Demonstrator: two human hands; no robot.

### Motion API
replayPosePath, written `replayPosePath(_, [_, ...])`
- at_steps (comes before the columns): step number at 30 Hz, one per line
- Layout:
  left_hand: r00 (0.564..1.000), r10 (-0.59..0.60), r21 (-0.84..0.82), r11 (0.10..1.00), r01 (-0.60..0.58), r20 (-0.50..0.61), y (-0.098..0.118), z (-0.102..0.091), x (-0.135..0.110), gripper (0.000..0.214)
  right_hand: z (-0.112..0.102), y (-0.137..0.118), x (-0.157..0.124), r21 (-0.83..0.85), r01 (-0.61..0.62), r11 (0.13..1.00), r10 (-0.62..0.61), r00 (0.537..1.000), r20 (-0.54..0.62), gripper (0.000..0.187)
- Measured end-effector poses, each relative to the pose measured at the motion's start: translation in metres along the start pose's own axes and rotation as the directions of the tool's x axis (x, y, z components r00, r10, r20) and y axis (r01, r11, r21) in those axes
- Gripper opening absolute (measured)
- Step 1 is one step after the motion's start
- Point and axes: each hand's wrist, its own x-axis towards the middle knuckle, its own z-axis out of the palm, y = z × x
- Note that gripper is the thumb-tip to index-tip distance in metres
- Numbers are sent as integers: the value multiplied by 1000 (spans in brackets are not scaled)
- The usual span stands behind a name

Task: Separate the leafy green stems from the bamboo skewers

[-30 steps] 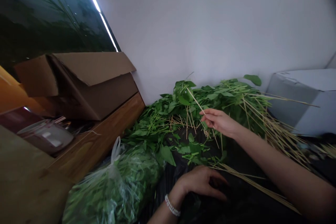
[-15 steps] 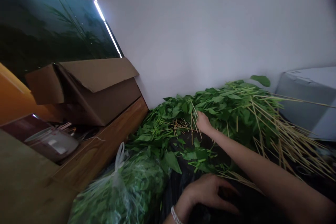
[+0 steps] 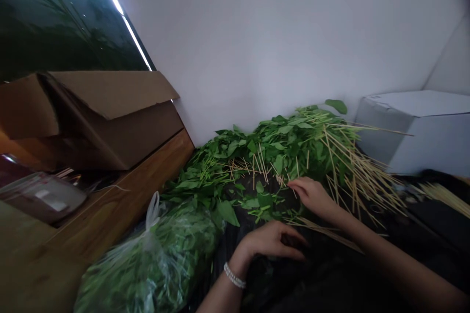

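Note:
My left hand (image 3: 273, 240) hovers over the dark surface at the front, fingers apart, with nothing in it; a beaded bracelet circles its wrist. Farther right, my right hand (image 3: 312, 197) has its fingers drawn together near a few thin pale sticks (image 3: 281, 180); anything between the fingertips is hidden. Cut leafy stems (image 3: 264, 200) lie just beyond my left hand. Behind both hands, a long heap of green leafy stems (image 3: 235, 145) rests along the wall. Many thin tan sticks (image 3: 362, 168) fan out from its right end.
A clear plastic bag of greens (image 3: 165, 254) stands at the front left, its handles sticking up. An open cardboard box (image 3: 143, 127) and a whitish tub (image 3: 47, 193) sit on the wooden ledge (image 3: 147, 166). At the right is a white box (image 3: 433, 132).
My right hand has come back from the thin sticks by the leaves, lower and nearer to me; those sticks stay there. The view has turned right. My left hand keeps its spread-finger pose.

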Motion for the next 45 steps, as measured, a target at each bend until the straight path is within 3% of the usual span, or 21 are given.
replayPosePath(3, [999, 7, -48, 999, -6, 33, 1, -3, 1, 42, -20, 3, -34, -100, -33, 994, 47, 989, 142, 28])
replayPosePath(7, [995, 44, -94, 995, -36, 90, 4, -5, 1, 37, -34, -6, -71, -263, -32, 964, 120, 937, 327, 24])
replayPosePath(11, [993, 58, -97, 994, -49, 99, 5, -5, 2, 37, -28, -17, -92, -531, 24, 847, 172, 933, 317, 9])
replayPosePath(15, [994, 47, -97, 995, -38, 94, 3, -2, 3, 39, -18, -23, -98, -683, 93, 725, 162, 940, 300, 19])
replayPosePath(23, [994, 74, -64, 996, -69, 79, 0, -2, 2, 37, -23, -20, -98, -721, 113, 683, 166, 938, 303, 27])
replayPosePath(26, [996, 58, 0, 998, -59, 66, -1, -2, 2, 37, -31, -10, -98, -678, 91, 730, 159, 941, 297, 35])
replayPosePath(32, [994, 98, 96, 990, -101, 38, 2, -1, -1, 39, -37, 19, -95, -605, -17, 796, 149, 975, 168, 60])
replayPosePath(36, [994, 106, 134, 986, -103, -17, 10, 5, -2, 38, -24, 28, -97, -622, 28, 782, 98, 981, 167, 57])
replayPosePath(38, [988, 105, 77, 992, -97, -113, 14, 7, -1, 38, -19, 23, -94, -621, 65, 781, 51, 985, 168, 47])
replayPosePath(40, [951, 83, -58, 993, -105, -298, 15, 5, 1, 40, -15, 10, -85, -584, 95, 806, 3, 986, 164, 38])
replayPosePath(41, [906, 53, -138, 983, -121, -421, 13, 1, 2, 42, -14, 1, -77, -545, 110, 831, -19, 985, 169, 36])
replayPosePath(43, [741, -47, -268, 946, -182, -670, 7, -12, 2, 49, -10, -18, -54, -417, 142, 898, -56, 976, 212, 32])
replayPosePath(45, [511, -152, -319, 913, -256, -846, -4, -29, -2, 51, -1, -35, -26, -267, 170, 949, -93, 956, 280, 31])
